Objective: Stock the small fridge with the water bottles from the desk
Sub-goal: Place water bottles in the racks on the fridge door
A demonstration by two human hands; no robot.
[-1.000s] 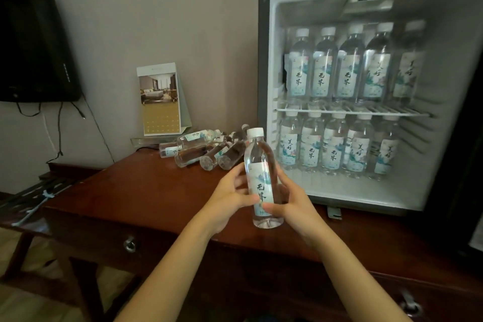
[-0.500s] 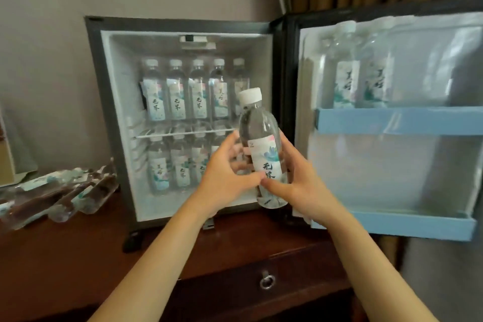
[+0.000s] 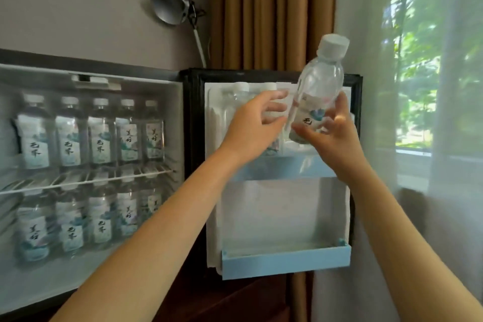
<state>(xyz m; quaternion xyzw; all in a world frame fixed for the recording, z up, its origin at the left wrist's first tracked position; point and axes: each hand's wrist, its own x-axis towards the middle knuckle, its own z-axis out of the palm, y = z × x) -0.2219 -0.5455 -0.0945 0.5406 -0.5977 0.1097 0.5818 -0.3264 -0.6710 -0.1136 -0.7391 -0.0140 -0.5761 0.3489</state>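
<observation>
Clear plastic white-capped water bottle: tilted, right hand pinching its base above pale-blue door shelf, presumably for insertion; left hand spread just left.

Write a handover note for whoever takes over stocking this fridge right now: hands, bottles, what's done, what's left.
Right hand: fingers grip the water bottle low down, tilted, in front of the upper door shelf.
Left hand: open beside that bottle; contact unclear.
Done: stocked bottles stand in rows above and below the wire shelf; at least two door bottles are in the upper door shelf.
Left: seat the held bottle there. The lower door shelf shows none. The desk is out of view.
</observation>
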